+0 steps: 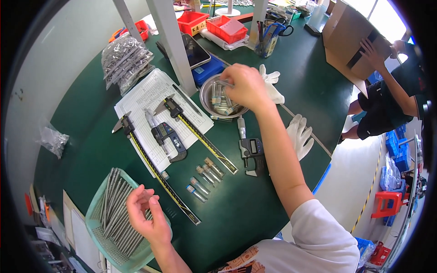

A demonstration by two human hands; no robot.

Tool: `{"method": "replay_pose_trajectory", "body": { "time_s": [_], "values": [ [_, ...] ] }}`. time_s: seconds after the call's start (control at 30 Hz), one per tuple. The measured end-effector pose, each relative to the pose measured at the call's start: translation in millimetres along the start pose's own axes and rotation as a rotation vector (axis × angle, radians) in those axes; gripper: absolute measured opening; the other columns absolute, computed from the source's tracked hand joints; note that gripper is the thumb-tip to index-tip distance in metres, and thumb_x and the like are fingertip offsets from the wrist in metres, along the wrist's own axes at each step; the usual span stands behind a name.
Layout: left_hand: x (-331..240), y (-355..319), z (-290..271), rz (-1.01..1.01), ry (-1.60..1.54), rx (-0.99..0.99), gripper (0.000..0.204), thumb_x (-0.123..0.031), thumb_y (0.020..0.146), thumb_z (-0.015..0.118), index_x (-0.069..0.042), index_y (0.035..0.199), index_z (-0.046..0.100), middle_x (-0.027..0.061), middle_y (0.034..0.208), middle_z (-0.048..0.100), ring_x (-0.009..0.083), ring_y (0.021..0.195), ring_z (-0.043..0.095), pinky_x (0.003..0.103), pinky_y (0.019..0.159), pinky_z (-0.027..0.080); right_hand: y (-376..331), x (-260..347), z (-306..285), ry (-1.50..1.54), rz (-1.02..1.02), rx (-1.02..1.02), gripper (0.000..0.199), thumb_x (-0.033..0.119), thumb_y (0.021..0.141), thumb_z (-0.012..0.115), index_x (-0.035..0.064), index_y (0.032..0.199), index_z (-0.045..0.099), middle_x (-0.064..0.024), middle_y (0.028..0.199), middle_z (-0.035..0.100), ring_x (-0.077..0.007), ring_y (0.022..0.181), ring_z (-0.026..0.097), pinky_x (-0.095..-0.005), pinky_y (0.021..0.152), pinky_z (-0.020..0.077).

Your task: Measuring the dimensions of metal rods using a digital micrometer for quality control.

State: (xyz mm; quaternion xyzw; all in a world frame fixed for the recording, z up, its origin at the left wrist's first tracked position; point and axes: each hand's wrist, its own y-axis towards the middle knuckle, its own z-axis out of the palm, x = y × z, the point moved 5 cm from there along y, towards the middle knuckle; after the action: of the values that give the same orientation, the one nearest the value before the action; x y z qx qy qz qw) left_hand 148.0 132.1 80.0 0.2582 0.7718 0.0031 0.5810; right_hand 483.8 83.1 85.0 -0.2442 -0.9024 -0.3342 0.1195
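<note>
My right hand (248, 86) reaches over a round metal bowl (203, 96) with several small glass vials (217, 94) in it. Its fingers pinch a clear glass vial (226, 83) at the bowl's rim. My left hand (150, 217), palm up with loosely curled fingers apart, hovers empty by the right side of a pale green basket (92, 218) full of thin metal rods (117, 209). On the table between my hands lie several corked glass vials (199, 185), roughly in a row. A digital caliper (157, 170) passes just left of them.
A second caliper (200, 134) and a digital micrometer (169, 141) rest partly on printed sheets (150, 98). Another micrometer (251, 148) lies under my right forearm. White gloves (299, 136), bagged parts (125, 61) and red trays (227, 29) surround them. At right, a person handles a cardboard box (348, 38).
</note>
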Motion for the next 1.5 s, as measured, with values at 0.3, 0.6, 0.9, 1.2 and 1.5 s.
{"method": "replay_pose_trajectory", "body": {
  "time_s": [0.3, 0.6, 0.9, 1.2, 1.5],
  "values": [
    [-0.1, 0.0, -0.8, 0.007, 0.009, -0.022, 0.026, -0.001, 0.078, 0.05, 0.001, 0.104, 0.049, 0.0085, 0.085, 0.054, 0.0122, 0.074, 0.053, 0.023, 0.064, 0.044, -9.4, 4.8, 39.6, 0.021, -0.116, 0.27, 0.024, 0.006, 0.056, 0.059, 0.0086, 0.079, 0.061, -0.0053, 0.07, 0.057, -0.024, 0.071, 0.055, -0.0358, 0.066, 0.0418],
    [-1.6, 0.7, -0.2, 0.011, -0.001, -0.004, 0.025, -0.001, 0.078, 0.049, 0.001, 0.103, 0.049, 0.0076, 0.083, 0.053, 0.0128, 0.075, 0.053, 0.024, 0.064, 0.045, -1.3, -4.5, 13.3, 1.118, 0.388, 0.343, 0.022, 0.013, 0.084, 0.047, -0.0019, 0.092, 0.061, -0.0019, 0.082, 0.058, -0.0072, 0.073, 0.048, -0.0209, 0.07, 0.0398],
    [-0.7, 0.0, 0.3, 0.013, 0.004, -0.01, 0.026, 0.001, 0.077, 0.049, 0.001, 0.104, 0.049, 0.0081, 0.084, 0.053, 0.0124, 0.074, 0.053, 0.023, 0.063, 0.045, -0.1, -10.1, 9.4, 1.13, 0.42, 0.339, 0.023, 0.016, 0.086, 0.044, 0.0004, 0.093, 0.06, -0.0039, 0.093, 0.059, -0.0083, 0.082, 0.05, -0.0214, 0.076, 0.0386],
    [-0.2, -0.3, 0.0, 0.012, 0.01, -0.01, 0.027, 0.0, 0.078, 0.05, 0.001, 0.105, 0.049, 0.0093, 0.085, 0.055, 0.0115, 0.071, 0.052, 0.022, 0.063, 0.044, -1.7, -11.4, 2.9, 0.201, 0.316, 0.293, 0.024, 0.026, 0.07, 0.062, 0.0018, 0.076, 0.063, -0.006, 0.073, 0.062, -0.0171, 0.067, 0.058, -0.0294, 0.063, 0.046],
    [0.2, 0.1, -0.6, 0.004, 0.004, -0.015, 0.027, 0.0, 0.077, 0.05, 0.001, 0.105, 0.049, 0.009, 0.085, 0.054, 0.0118, 0.072, 0.052, 0.023, 0.063, 0.044, -6.5, -8.9, 9.9, -0.169, 0.274, 0.366, 0.022, 0.028, 0.056, 0.066, 0.0067, 0.062, 0.063, -0.01, 0.063, 0.06, -0.0261, 0.061, 0.059, -0.0351, 0.06, 0.0465]
  ]
}}
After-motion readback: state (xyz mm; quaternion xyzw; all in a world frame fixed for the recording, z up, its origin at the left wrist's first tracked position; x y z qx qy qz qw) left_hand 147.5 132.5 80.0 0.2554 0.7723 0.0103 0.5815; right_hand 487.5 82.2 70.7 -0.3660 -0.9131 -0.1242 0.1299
